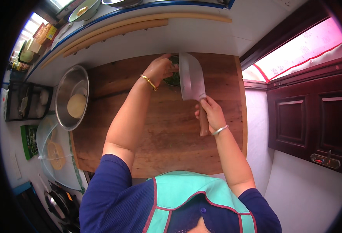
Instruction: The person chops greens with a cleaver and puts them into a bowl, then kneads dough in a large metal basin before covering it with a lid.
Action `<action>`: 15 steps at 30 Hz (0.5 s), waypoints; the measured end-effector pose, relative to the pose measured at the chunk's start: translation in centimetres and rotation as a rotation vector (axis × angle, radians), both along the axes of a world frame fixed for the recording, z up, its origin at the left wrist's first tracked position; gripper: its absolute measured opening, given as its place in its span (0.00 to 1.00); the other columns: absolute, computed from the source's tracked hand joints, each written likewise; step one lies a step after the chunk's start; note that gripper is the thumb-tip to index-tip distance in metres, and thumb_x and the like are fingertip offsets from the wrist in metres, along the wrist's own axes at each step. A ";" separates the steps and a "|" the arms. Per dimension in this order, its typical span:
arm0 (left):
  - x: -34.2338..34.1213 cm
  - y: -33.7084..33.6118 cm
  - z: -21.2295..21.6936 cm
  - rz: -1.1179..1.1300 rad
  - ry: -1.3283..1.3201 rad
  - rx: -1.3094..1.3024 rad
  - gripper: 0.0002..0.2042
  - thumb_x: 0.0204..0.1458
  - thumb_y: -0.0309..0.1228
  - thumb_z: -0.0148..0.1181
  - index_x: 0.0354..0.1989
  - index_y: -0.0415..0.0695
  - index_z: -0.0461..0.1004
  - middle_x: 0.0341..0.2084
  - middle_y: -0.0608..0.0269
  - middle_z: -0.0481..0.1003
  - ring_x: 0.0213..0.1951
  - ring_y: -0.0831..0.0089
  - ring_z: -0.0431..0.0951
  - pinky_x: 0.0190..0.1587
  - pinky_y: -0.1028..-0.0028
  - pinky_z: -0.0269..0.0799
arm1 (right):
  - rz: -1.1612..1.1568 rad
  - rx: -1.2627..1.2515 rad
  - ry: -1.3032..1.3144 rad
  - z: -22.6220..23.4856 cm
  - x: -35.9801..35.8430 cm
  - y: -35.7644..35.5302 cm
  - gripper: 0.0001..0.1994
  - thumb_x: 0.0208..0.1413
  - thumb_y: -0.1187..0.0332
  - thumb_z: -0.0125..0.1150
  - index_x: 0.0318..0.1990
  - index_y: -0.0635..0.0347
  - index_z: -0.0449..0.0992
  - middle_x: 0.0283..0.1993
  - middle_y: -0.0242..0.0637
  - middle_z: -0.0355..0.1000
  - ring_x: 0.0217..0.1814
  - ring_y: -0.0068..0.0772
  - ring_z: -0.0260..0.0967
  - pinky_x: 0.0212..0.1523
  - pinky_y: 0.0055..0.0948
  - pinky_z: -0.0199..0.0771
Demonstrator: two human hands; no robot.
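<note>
My right hand is wrapped round the brown wooden handle of a cleaver. Its broad steel blade points to the far side, over the wooden board. Just left of the blade stands a round container of chopped greens, partly covered by the blade and my fingers. My left hand is at the container's left side, its fingers stretched over the greens towards the blade. Whether the fingertips touch the steel is hard to see. A few green bits lie on the wooden board.
A steel bowl with a pale ball of dough stands at the left. Long wooden rolling pins lie along the back below a blue-edged shelf. A clear domed cover sits left of the board, and a dark red cabinet at the right.
</note>
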State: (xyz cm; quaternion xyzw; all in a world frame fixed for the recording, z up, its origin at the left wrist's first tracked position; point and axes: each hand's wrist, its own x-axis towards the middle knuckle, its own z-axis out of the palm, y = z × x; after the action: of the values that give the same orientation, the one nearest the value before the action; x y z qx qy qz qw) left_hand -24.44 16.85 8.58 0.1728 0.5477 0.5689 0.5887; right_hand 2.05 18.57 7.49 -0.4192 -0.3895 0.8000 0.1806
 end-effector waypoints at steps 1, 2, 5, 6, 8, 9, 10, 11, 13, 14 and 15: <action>-0.3 0.5 -0.5 -0.008 0.224 0.020 0.27 0.57 0.39 0.50 0.64 0.44 0.57 0.41 0.57 0.77 0.48 0.66 0.75 0.53 0.65 0.65 | -0.013 0.040 -0.042 0.2 0.7 -0.6 0.16 0.61 0.67 0.53 0.56 0.60 0.67 0.33 0.32 0.69 0.28 0.23 0.70 0.29 0.23 0.73; 0.2 1.0 -0.3 -0.027 0.442 0.037 0.24 0.56 0.37 0.52 0.62 0.44 0.62 0.40 0.57 0.78 0.45 0.67 0.76 0.50 0.70 0.67 | -0.021 0.036 -0.048 0.1 1.4 -1.0 0.16 0.61 0.67 0.53 0.56 0.60 0.67 0.33 0.32 0.69 0.28 0.23 0.70 0.29 0.23 0.73; 1.2 1.9 1.4 -0.113 1.161 -0.050 0.17 0.54 0.34 0.54 0.53 0.45 0.72 0.37 0.56 0.79 0.42 0.66 0.78 0.46 0.72 0.70 | -0.116 0.190 -0.068 -0.8 2.3 -1.5 0.17 0.61 0.66 0.53 0.56 0.61 0.67 0.34 0.31 0.70 0.28 0.23 0.70 0.30 0.22 0.73; 1.8 2.2 1.2 -0.120 1.161 -0.043 0.17 0.54 0.34 0.54 0.53 0.45 0.72 0.37 0.56 0.79 0.42 0.66 0.78 0.46 0.72 0.70 | -0.161 0.376 -0.092 -1.3 2.2 -1.6 0.18 0.60 0.67 0.54 0.56 0.62 0.67 0.34 0.32 0.71 0.27 0.23 0.71 0.30 0.22 0.72; 2.7 2.2 0.3 -0.029 1.468 0.072 0.13 0.53 0.34 0.56 0.46 0.47 0.76 0.35 0.55 0.79 0.39 0.62 0.78 0.43 0.68 0.71 | -0.212 0.556 -0.114 -1.5 1.8 -1.0 0.18 0.60 0.67 0.55 0.56 0.63 0.67 0.33 0.32 0.71 0.27 0.22 0.71 0.31 0.22 0.72; 2.5 1.6 -1.3 -0.028 1.469 0.058 0.13 0.53 0.34 0.56 0.46 0.47 0.76 0.35 0.55 0.79 0.39 0.62 0.78 0.43 0.68 0.71 | -0.176 0.613 -0.177 -1.3 1.2 -0.3 0.19 0.59 0.67 0.56 0.55 0.65 0.67 0.32 0.32 0.72 0.27 0.21 0.71 0.31 0.22 0.72; 2.0 1.1 -3.4 0.045 1.645 0.099 0.13 0.52 0.35 0.57 0.45 0.48 0.76 0.34 0.56 0.79 0.39 0.60 0.77 0.42 0.66 0.72 | -0.138 0.671 -0.239 -1.1 0.9 -0.3 0.19 0.58 0.68 0.58 0.55 0.66 0.67 0.31 0.32 0.72 0.27 0.20 0.72 0.31 0.22 0.72; 1.9 1.5 -3.2 0.120 1.820 0.164 0.13 0.51 0.35 0.59 0.45 0.49 0.76 0.32 0.57 0.79 0.38 0.58 0.77 0.40 0.64 0.72 | -0.153 0.641 -0.307 -0.6 0.7 -0.5 0.20 0.56 0.69 0.59 0.55 0.67 0.68 0.30 0.32 0.72 0.26 0.20 0.72 0.31 0.22 0.72; 1.2 2.0 -2.8 0.190 1.764 0.222 0.13 0.51 0.36 0.60 0.45 0.49 0.76 0.33 0.57 0.79 0.38 0.57 0.77 0.41 0.63 0.72 | -0.179 0.699 -0.271 -0.8 0.4 0.6 0.20 0.56 0.69 0.58 0.55 0.66 0.68 0.30 0.32 0.72 0.26 0.21 0.72 0.31 0.22 0.72; 1.5 1.7 -2.4 0.253 1.696 0.260 0.14 0.50 0.36 0.60 0.45 0.49 0.76 0.33 0.58 0.78 0.38 0.57 0.77 0.41 0.62 0.71 | -0.191 0.746 -0.245 -1.0 0.7 0.6 0.19 0.57 0.69 0.58 0.55 0.66 0.68 0.30 0.32 0.71 0.26 0.21 0.72 0.31 0.22 0.72; 1.8 1.3 -2.5 0.250 1.689 0.254 0.14 0.50 0.36 0.60 0.45 0.49 0.76 0.33 0.58 0.78 0.38 0.57 0.77 0.41 0.62 0.71 | -0.187 0.742 -0.252 -1.3 0.9 0.3 0.19 0.57 0.69 0.58 0.55 0.66 0.68 0.30 0.32 0.71 0.26 0.21 0.72 0.31 0.22 0.72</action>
State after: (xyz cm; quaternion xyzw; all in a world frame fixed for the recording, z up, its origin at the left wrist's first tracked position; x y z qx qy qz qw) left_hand -22.59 18.16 6.11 0.5410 0.7490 0.3675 -0.1065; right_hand 3.00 18.91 6.16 -0.4539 -0.6311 0.5274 0.3427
